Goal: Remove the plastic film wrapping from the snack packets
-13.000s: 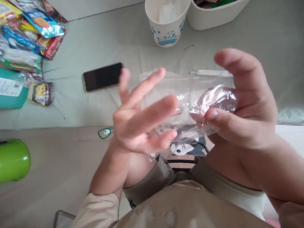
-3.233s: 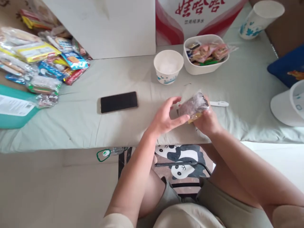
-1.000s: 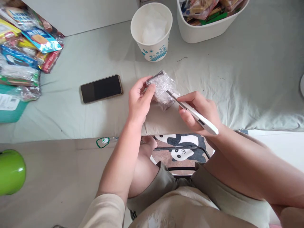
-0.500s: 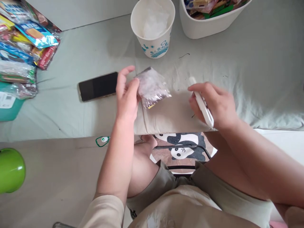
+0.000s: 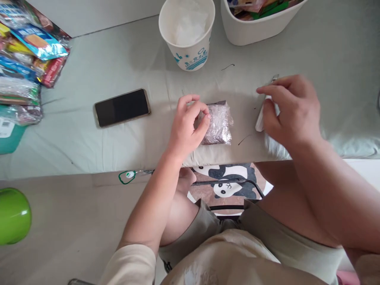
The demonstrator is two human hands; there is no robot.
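A small flat packet [image 5: 220,122], dark underneath and wrapped in crinkled clear plastic, lies on the pale green cloth. My left hand [image 5: 190,122] is at its left edge, thumb and forefinger tips pinched together on the wrap. On the right, a slim white tool [image 5: 260,118] with a greyish tip rests on the cloth; its exact kind is unclear because my right hand covers its middle. My right hand [image 5: 293,107] is over that tool with fingers apart, not wrapped round it.
A paper bucket [image 5: 191,59] with clear plastic inside stands at the back, beside a white bin [image 5: 258,31] of packages. Left of my hands lies a phone [image 5: 122,107]. Snack packets [image 5: 38,41] are piled far left. A green stool-like object [image 5: 14,215] stands below the cloth's front edge.
The packet has come down flat onto the cloth and shifted right with my left hand. My right hand has moved right and loosened from the white tool, which now lies down.
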